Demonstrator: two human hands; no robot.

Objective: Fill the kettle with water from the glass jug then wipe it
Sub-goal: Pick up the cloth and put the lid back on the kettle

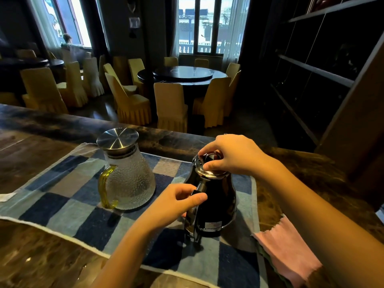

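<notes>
Nearest, at about five o'clock, a pink cloth (288, 252) lies on the brown stone worktop (41, 256), part of it on the corner of the checked blue towel (68, 206). Soft and light, it looks easy to bunch in one hand for the wiping.

At the centre, the dark kettle (216, 206) stands upright on the towel. The left hand (176, 201) is closed around the kettle's handle on its near side, thumb on top. The right hand (230, 155) comes in from three o'clock and pinches the shiny metal lid (207, 167) with its fingertips, so the lid seems about to come off or has just been seated; which one cannot be told. The kettle's body is glossy and hard, likely slick under wet fingers, so the handle is the safe place to hold it. It will grow heavier once filled.

Further out, at ten o'clock from the kettle and apart from it, the glass jug (128, 179) stands on the same towel, its steel cap (117, 138) on. The water level inside is not clear. Dimpled glass is brittle and weighty with water; the yellow-green handle (104, 189) on its left side is the grip.

Beyond the worktop, at twelve o'clock, covered chairs (172, 104) ring a round dining table (182, 74).
</notes>
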